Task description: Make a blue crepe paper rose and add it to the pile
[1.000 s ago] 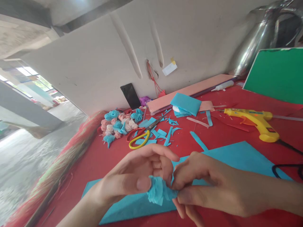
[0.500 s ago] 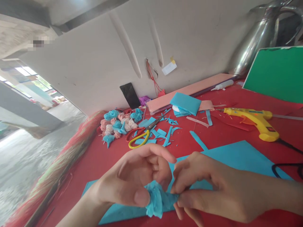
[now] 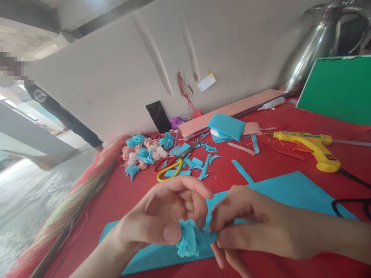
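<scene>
A ruffled blue paper flower (image 3: 188,239) lies sideways between my hands, above a large blue paper sheet (image 3: 290,189) on the red tabletop. My right hand (image 3: 249,227) pinches the flower's narrow twisted base between thumb and fingertips. My left hand (image 3: 171,216) curls around the petal side, its thumb against the ruffled edge and its index finger arched above. The fingers behind the petals are partly hidden. Beyond my left hand lie yellow-and-red-handled scissors (image 3: 171,172) and blue paper scraps (image 3: 205,166).
Finished paper flowers (image 3: 145,150) in blue, pink and white are heaped at the back left. On the right lies a yellow glue gun (image 3: 310,144) with its cord. A folded blue paper stack (image 3: 226,127), a phone (image 3: 159,117) and a green board (image 3: 336,90) stand further back.
The flower and both hands have shifted slightly up and left, with the flower turned a little. A person in dark clothing has come into view at the far left.
</scene>
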The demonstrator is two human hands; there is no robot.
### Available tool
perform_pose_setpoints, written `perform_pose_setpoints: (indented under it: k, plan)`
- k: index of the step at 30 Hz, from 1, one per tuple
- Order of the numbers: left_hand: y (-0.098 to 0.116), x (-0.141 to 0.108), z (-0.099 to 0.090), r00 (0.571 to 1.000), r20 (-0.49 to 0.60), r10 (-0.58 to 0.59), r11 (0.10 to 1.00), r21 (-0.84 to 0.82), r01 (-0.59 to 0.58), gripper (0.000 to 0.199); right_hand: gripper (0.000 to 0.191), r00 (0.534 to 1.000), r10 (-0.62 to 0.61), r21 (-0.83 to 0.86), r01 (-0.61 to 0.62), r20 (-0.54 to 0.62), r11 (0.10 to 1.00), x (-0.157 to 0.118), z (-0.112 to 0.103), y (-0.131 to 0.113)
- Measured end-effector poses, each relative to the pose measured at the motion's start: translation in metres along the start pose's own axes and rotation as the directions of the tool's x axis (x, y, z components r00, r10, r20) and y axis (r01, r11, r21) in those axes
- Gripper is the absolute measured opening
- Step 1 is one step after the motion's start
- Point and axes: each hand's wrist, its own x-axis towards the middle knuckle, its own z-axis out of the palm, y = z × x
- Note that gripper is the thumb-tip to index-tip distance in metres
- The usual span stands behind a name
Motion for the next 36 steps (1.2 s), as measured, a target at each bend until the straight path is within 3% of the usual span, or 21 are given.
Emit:
perform_pose_setpoints:
  k: [7,12,20,27,32,36]
  plan:
    - [0.002,0.001,0.010,0.996,-0.087,0.013,1.000,-0.012,-0.014,0.037,0.026,0.998,-0.009,0.186,-0.002,0.060,0.983,0.003,0.000,0.003]
    - [-0.006,0.001,0.012,0.994,-0.106,0.036,0.998,-0.046,-0.041,0.034,0.027,0.995,0.053,0.266,-0.074,0.085,0.961,0.004,-0.001,0.003]
    - [-0.008,-0.001,0.014,1.000,-0.006,-0.019,0.994,-0.107,0.018,0.046,0.022,0.982,0.137,0.216,-0.163,0.129,0.963,0.003,-0.002,-0.001]
    - [0.007,-0.001,0.012,1.000,-0.004,-0.031,1.000,0.005,0.031,0.035,0.025,0.975,0.116,0.365,-0.180,0.191,0.913,0.006,-0.004,0.002]
    - [0.006,0.001,0.006,0.999,0.032,-0.013,0.999,0.042,0.012,0.041,0.023,0.967,0.083,0.445,-0.185,0.240,0.876,0.010,-0.002,0.004]
    - [0.006,0.002,0.008,1.000,0.001,-0.020,0.998,0.063,0.020,0.035,0.020,0.971,0.041,0.513,-0.160,0.236,0.843,0.012,-0.004,0.010]
